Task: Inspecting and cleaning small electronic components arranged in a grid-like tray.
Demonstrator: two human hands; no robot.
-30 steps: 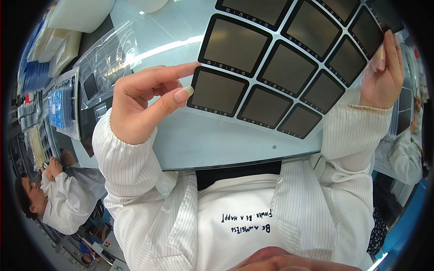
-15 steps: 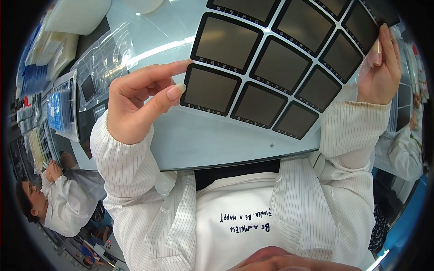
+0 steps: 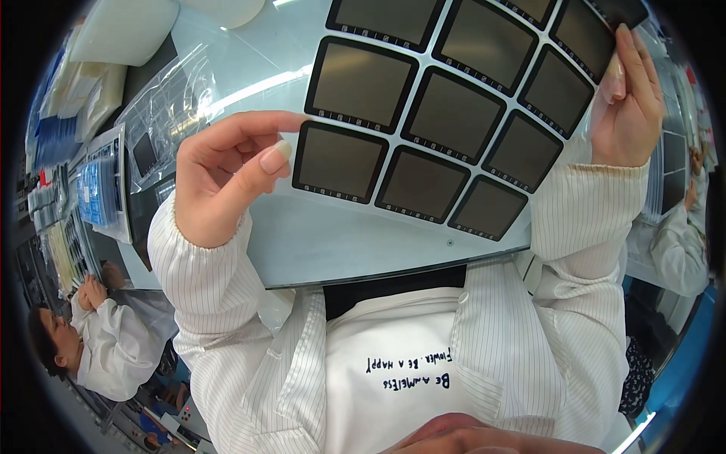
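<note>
A clear sheet carrying rows of dark rectangular panels (image 3: 454,113), each with a black border and small pale marks along one edge, is held tilted above a pale glossy tabletop (image 3: 340,246). At its left edge, my left hand (image 3: 223,174) pinches the sheet between thumb and index finger, beside the corner panel. My right hand (image 3: 631,106) is closed on the opposite edge, high on the right, with its thumb toward me and its fingers partly hidden. The sheet's far end runs out of view at the top.
A clear plastic bag (image 3: 170,113) lies left of the sheet, near a blue-wrapped stack (image 3: 98,193) and a large white translucent piece (image 3: 125,30). The table's front edge runs close to my body. A co-worker (image 3: 117,340) sits at left; another's white sleeve (image 3: 678,257) shows far right.
The sheet has shifted left and slightly toward me, its near-left part lower. Both hands have moved a little left with it, still on its edges.
</note>
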